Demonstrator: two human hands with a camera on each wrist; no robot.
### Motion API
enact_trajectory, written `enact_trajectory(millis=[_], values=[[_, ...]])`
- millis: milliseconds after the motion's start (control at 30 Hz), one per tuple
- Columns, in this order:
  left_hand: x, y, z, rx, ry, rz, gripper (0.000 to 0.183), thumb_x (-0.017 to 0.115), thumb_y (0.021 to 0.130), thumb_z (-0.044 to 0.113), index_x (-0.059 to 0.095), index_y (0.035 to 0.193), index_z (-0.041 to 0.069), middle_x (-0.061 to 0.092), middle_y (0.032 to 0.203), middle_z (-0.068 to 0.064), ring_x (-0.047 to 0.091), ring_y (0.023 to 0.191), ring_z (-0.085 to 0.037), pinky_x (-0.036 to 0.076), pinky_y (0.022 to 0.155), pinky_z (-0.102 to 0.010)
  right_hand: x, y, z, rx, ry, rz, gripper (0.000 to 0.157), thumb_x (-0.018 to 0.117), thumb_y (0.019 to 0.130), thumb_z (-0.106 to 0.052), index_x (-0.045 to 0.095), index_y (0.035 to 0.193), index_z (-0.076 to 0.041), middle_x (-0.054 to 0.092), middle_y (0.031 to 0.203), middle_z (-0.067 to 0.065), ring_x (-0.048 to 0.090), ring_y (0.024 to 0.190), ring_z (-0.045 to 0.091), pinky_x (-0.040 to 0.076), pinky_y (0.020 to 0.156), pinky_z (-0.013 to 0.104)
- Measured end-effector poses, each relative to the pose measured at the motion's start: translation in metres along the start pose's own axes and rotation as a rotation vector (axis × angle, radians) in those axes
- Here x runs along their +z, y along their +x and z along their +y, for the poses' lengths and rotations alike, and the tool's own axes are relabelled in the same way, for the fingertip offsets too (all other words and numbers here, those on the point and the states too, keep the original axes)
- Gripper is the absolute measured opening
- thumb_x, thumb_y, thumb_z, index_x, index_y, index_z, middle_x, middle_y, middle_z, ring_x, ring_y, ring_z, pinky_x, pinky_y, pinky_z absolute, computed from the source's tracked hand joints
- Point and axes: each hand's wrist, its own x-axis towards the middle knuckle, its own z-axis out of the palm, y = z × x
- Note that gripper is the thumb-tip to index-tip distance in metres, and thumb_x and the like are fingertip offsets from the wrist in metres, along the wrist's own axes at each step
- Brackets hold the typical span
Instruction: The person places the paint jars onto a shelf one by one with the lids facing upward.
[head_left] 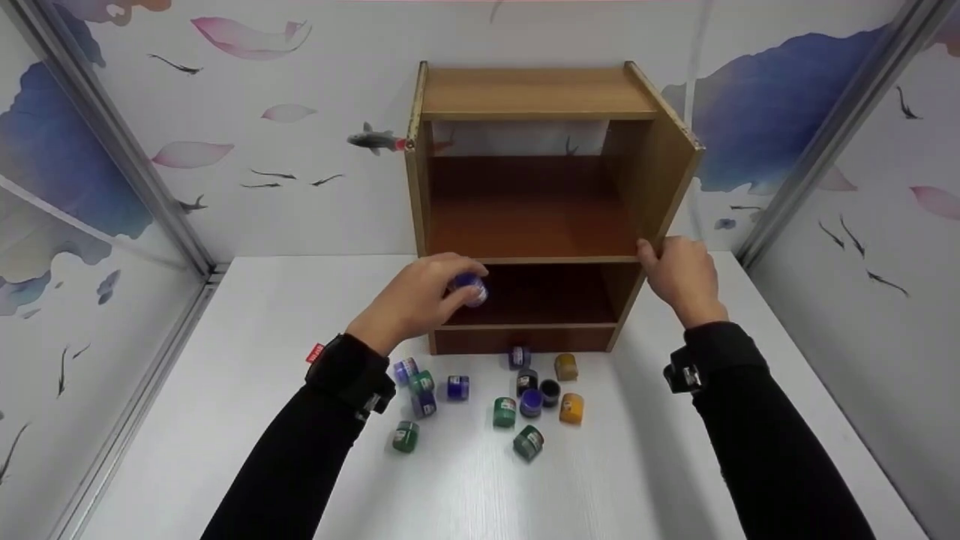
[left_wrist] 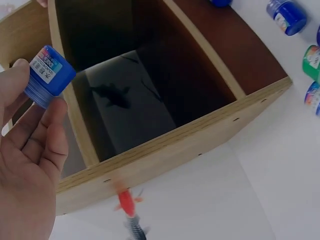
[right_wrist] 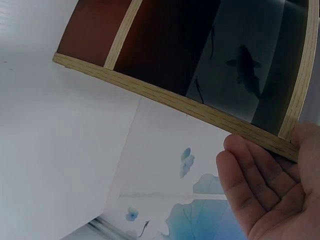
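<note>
A wooden shelf unit (head_left: 536, 91) with an upper and a lower compartment stands against the back wall. My left hand (head_left: 420, 296) pinches a small blue paint jar (head_left: 472, 289) between thumb and fingers, in front of the lower compartment's left part. In the left wrist view the jar (left_wrist: 52, 70) is tilted, its label facing the camera and its clear-looking lid end downward. With the thumb at the front edge and the fingers along the outer face, my right hand (head_left: 682, 277) grips the shelf's right side panel (right_wrist: 175, 100), level with the middle board.
Several paint jars lie scattered on the white table (head_left: 300, 315) before the shelf, among them a green jar (head_left: 405, 436), a blue jar (head_left: 458, 388), a yellow jar (head_left: 571, 409) and a black jar (head_left: 550, 392). Patterned wall panels with metal posts (head_left: 112, 135) enclose the table.
</note>
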Motion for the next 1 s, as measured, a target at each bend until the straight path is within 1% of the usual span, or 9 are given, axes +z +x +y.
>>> enact_trajectory(millis=[100,233,300,500,600,767,1000], values=[[-0.006,0.005,0.004,-0.003,0.002,0.012,0.028,0.057,0.099,0.027,0.062,0.124,0.016,0.065,0.123,-0.003,0.061,0.112,-0.019,0.048,0.103,-0.036,0.000,0.000,0.000,0.002,-0.004,-0.009,0.050,0.046,0.101,-0.035,0.056,0.068,0.001,0.063,0.073,0.026,0.062,0.067,0.040,0.042,0.057,0.046],[-0.013,0.013,0.008,-0.034,0.035,0.015,0.027,0.056,0.099,0.026,0.062,0.124,0.015,0.064,0.123,-0.004,0.061,0.114,-0.021,0.048,0.104,-0.037,0.000,0.000,-0.001,0.008,-0.009,-0.019,0.051,0.045,0.101,-0.037,0.057,0.070,0.002,0.064,0.077,0.028,0.063,0.070,0.042,0.043,0.058,0.047],[-0.017,0.017,0.010,-0.039,0.076,0.016,0.028,0.057,0.099,0.026,0.062,0.124,0.015,0.065,0.122,-0.005,0.061,0.114,-0.021,0.048,0.103,-0.037,0.000,0.000,-0.001,0.009,-0.010,-0.019,0.051,0.045,0.101,-0.037,0.055,0.068,0.000,0.064,0.076,0.027,0.062,0.070,0.041,0.043,0.058,0.047],[-0.026,0.032,0.017,-0.056,0.276,-0.014,0.032,0.059,0.098,0.031,0.061,0.125,0.016,0.064,0.121,-0.005,0.059,0.111,-0.021,0.050,0.099,-0.037,0.000,0.000,0.000,0.013,0.007,-0.020,0.051,0.046,0.101,-0.038,0.056,0.069,0.001,0.062,0.072,0.023,0.061,0.066,0.037,0.041,0.055,0.042],[-0.029,0.041,0.021,-0.067,0.349,-0.029,0.031,0.057,0.099,0.031,0.061,0.125,0.016,0.064,0.122,-0.005,0.059,0.111,-0.022,0.049,0.099,-0.037,-0.001,0.000,0.001,0.014,0.012,-0.011,0.051,0.046,0.101,-0.038,0.057,0.069,0.001,0.062,0.070,0.023,0.061,0.065,0.037,0.040,0.053,0.040],[-0.033,0.055,0.024,-0.065,0.428,-0.046,0.027,0.057,0.099,0.026,0.063,0.122,0.012,0.066,0.119,-0.007,0.061,0.110,-0.025,0.050,0.098,-0.037,-0.001,0.000,0.001,0.011,0.009,0.001,0.052,0.046,0.101,-0.039,0.058,0.070,0.001,0.063,0.072,0.024,0.062,0.067,0.039,0.041,0.054,0.043],[-0.039,0.067,0.024,-0.112,0.515,-0.057,0.015,0.061,0.097,0.017,0.068,0.106,0.008,0.070,0.105,-0.010,0.065,0.101,-0.026,0.054,0.089,-0.038,0.000,0.000,0.000,0.013,-0.011,0.008,0.050,0.047,0.101,-0.037,0.048,0.061,-0.006,0.057,0.064,0.015,0.058,0.061,0.033,0.038,0.052,0.037]])
